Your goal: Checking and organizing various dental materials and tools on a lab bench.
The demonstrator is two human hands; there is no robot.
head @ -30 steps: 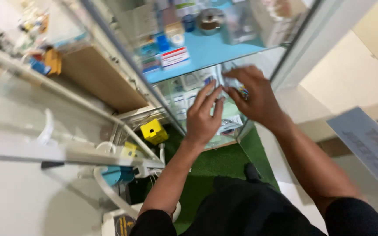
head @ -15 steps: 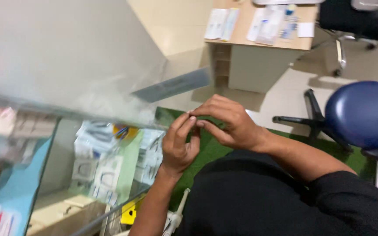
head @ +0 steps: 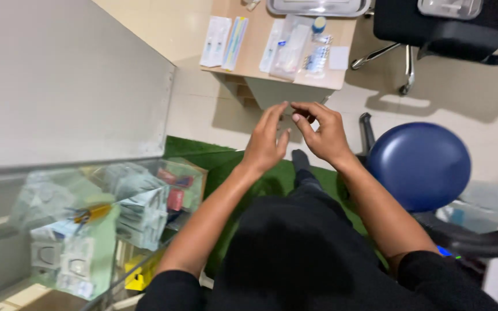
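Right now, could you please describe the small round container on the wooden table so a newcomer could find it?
Start at the light wooden table beyond the hands. Among clear sealed packets near its far right end stands a small round container. Its blue lid sets it apart from those flat, pale packets.

Person's in all black here: a black top with the sleeves pushed up near the elbows, so both forearms are bare, plus black trousers. Left hand [head: 265, 144] and right hand [head: 325, 135] are bare too, no gloves, no rings or watch that I can make out.
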